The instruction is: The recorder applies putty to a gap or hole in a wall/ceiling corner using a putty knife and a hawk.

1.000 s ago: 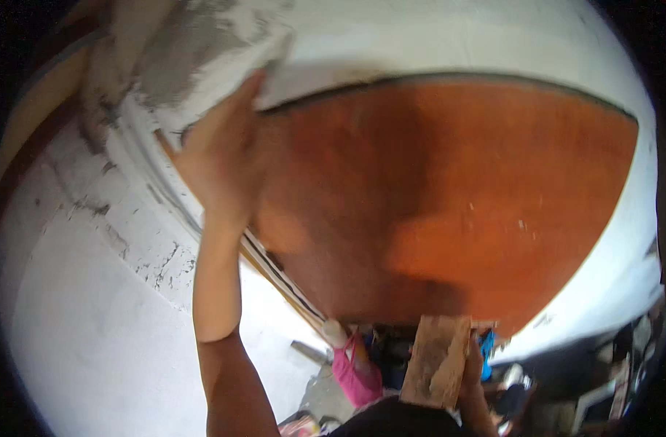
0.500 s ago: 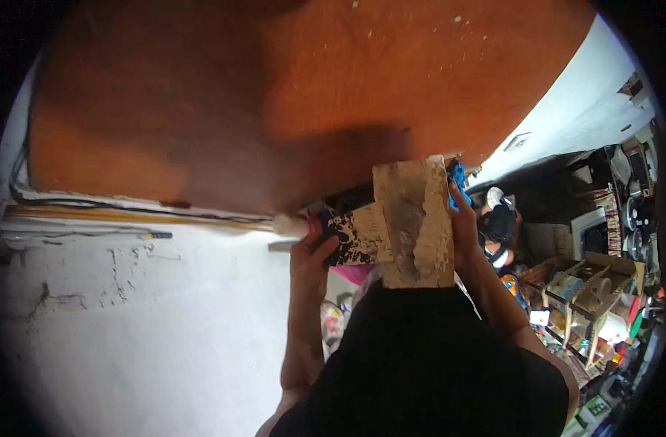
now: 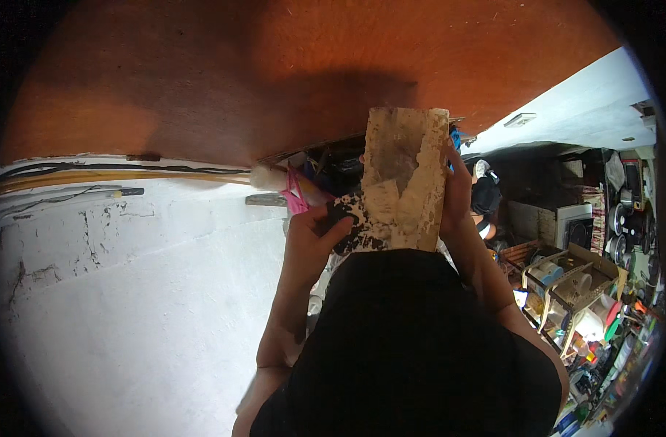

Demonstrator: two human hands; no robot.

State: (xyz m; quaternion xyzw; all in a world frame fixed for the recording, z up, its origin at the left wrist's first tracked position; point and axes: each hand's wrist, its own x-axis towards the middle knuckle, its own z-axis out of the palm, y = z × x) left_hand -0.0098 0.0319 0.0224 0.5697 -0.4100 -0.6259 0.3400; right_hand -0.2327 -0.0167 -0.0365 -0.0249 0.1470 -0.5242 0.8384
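Note:
My right hand (image 3: pixel 458 191) grips the right edge of a rectangular board (image 3: pixel 429 120) smeared with beige putty, with a darker patch bared in its upper middle. My left hand (image 3: pixel 314 237) pinches a dark, flat scraper (image 3: pixel 345 222) blotched with the same putty. The scraper's far end lies over the lower left of the board, against the putty there. The fingers of the right hand are partly hidden behind the board. Both things are held in front of my chest, below an orange-brown panel.
The orange-brown panel (image 3: pixel 333 44) spans the top. Cables and yellow pipes (image 3: pixel 129 177) run along the cracked white wall (image 3: pixel 143 291). A pink bag (image 3: pixel 298 191) hangs beside my left hand. At right are another person (image 3: pixel 486 193), a wooden rack (image 3: pixel 577 280) and cluttered household goods.
The board and both hands now appear higher in view. The scraper has moved right, further over the board's putty, and the view has shifted, showing more of the pink bag.

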